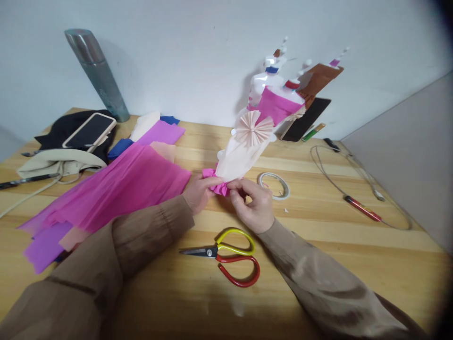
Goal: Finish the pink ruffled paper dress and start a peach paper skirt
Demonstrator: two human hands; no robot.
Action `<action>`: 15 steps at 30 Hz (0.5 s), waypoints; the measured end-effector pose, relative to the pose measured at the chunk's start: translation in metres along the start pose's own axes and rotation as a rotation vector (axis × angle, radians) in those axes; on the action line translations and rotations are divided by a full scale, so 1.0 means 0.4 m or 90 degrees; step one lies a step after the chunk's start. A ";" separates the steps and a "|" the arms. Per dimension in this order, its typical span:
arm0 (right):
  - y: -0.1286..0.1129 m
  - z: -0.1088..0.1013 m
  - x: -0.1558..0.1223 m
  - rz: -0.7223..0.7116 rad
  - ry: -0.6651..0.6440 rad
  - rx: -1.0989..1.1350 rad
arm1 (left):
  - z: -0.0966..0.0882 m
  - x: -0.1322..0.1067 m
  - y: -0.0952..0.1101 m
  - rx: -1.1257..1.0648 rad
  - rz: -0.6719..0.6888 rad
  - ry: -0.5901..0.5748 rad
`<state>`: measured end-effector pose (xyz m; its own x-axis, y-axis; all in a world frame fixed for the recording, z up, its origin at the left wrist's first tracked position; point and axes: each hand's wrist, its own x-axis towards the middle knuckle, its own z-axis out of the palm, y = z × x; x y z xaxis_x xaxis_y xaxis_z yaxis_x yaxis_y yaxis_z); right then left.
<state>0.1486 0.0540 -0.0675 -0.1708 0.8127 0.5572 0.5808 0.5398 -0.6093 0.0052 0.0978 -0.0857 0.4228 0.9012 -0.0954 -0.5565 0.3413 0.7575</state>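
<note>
A paper bouquet [264, 118] wrapped in clear film and pale peach and pink tissue leans up from the table's middle, with a pleated peach rosette on its front. My left hand [200, 191] and my right hand [253, 205] both pinch the crumpled pink tissue [217, 186] at its lower end, fingers closed on it. Both sleeves are brown.
Sheets of pink and purple tissue paper [116, 189] lie at left. Scissors [230, 257] with yellow and red handles sit near my wrists. A tape roll [274, 185], a red pen with cable [363, 208], a phone [90, 131] on dark cloth and a metal flask [97, 73] stand around.
</note>
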 end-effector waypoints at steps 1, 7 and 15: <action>0.000 0.000 -0.001 0.001 0.001 0.002 | -0.001 0.000 0.001 -0.002 -0.004 0.007; 0.013 0.005 -0.005 -0.035 0.011 0.001 | -0.002 -0.003 0.002 0.000 -0.006 0.025; 0.033 -0.005 -0.011 -0.032 0.084 0.042 | -0.001 0.000 -0.003 0.035 0.015 -0.049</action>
<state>0.1587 0.0569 -0.0768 -0.0901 0.7507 0.6544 0.5202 0.5958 -0.6119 0.0055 0.0973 -0.0870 0.4641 0.8853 -0.0287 -0.5284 0.3027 0.7932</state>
